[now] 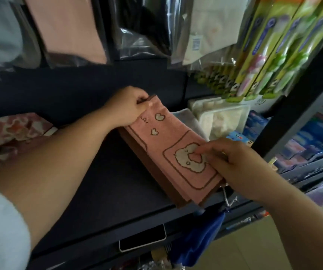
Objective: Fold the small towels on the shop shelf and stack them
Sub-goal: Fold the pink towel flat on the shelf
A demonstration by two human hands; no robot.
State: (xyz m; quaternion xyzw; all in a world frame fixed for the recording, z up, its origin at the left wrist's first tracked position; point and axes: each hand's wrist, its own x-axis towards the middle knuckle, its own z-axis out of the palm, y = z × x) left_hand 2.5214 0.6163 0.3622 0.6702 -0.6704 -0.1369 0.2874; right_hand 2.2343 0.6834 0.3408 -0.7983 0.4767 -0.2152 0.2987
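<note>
A pink towel (168, 145) with cream hearts and a brown outline lies folded long on the dark shelf (106, 184), on top of brown towel layers (152, 172). My left hand (126, 106) grips the far end of the stack, fingers curled round its corner. At the near end my right hand (234, 168) holds the towels by the shelf's front edge, with the thumb on the cream pattern and the fingers wrapped under. A grey-and-blue towel (189, 117) shows behind the pink one.
A pink floral cloth (14, 129) lies at the shelf's left. White plastic boxes (226, 117) stand to the right. Packaged cloths (69, 28) and toothbrush packs (277, 47) hang above. A blue pouch (201, 236) dangles below the shelf edge, next to a price-tag holder (143, 238).
</note>
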